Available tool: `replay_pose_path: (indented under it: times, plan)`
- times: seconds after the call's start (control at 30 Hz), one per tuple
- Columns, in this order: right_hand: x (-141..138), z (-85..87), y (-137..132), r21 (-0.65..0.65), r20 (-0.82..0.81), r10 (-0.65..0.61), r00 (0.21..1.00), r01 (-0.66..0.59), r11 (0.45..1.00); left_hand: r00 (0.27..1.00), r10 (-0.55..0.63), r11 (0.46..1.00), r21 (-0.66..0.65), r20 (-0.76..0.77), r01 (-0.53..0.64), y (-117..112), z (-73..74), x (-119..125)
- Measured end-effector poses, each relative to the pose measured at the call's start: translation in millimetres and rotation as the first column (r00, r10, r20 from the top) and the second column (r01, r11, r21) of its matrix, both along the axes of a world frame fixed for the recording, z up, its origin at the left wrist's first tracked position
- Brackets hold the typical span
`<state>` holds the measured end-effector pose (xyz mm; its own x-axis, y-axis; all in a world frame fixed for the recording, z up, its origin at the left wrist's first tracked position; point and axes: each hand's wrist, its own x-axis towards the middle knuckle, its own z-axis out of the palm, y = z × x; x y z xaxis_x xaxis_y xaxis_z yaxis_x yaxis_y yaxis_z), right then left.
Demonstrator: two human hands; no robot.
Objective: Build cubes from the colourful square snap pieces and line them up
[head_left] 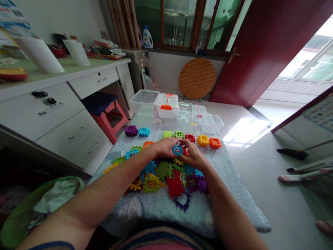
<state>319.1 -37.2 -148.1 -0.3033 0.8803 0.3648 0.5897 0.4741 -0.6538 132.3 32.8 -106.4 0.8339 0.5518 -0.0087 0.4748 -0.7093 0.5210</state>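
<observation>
Blue toothed building piece (178,150) sits between the hands, above the tabletop's (231,198) middle — left hand (166,147) pinching its left side, right hand (194,154) curled close at its right, hold unclear; long axis unreadable.

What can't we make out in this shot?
All in the head view:
- Blue piece's outer edges: covered by left hand and right hand.
- Part of the piled pieces: behind left forearm.
- Printed sheet: cut off by left and top edges.
- Bottle's label: too small, blurred.
</observation>
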Motion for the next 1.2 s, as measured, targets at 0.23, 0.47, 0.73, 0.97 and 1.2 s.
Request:
replay_pose_path:
  times: [0.23, 0.47, 0.73, 0.97, 1.2]
  plan:
    - [5.3, -0.8, 3.1, -0.063, -0.028, -0.025, 0.999, 0.023, 0.998, 0.99, 0.081, 0.997, 0.001, -0.114, -0.081, -4.0, 4.0, 3.9]
    - [18.3, 1.3, 10.5, -0.185, -0.037, -0.262, 0.964, 0.251, 0.95, 0.953, 0.161, 0.984, 0.118, -0.258, -0.134, -3.7, 2.4, 10.7]
    - [23.4, 4.2, 11.3, -0.211, 0.05, -0.343, 0.938, 0.345, 0.915, 0.903, 0.179, 0.972, 0.209, -0.39, -0.103, -5.7, 7.9, 17.4]
    - [32.1, 18.4, 6.9, -0.268, 0.101, -0.296, 0.95, 0.312, 0.911, 0.904, 0.162, 0.974, 0.212, -0.395, -0.081, -1.6, 5.0, 23.1]
    - [47.1, 23.1, -14.6, -0.291, 0.241, -0.221, 0.945, 0.288, 0.912, 0.907, 0.171, 0.975, 0.197, -0.386, -0.1, 3.0, -0.3, 25.8]
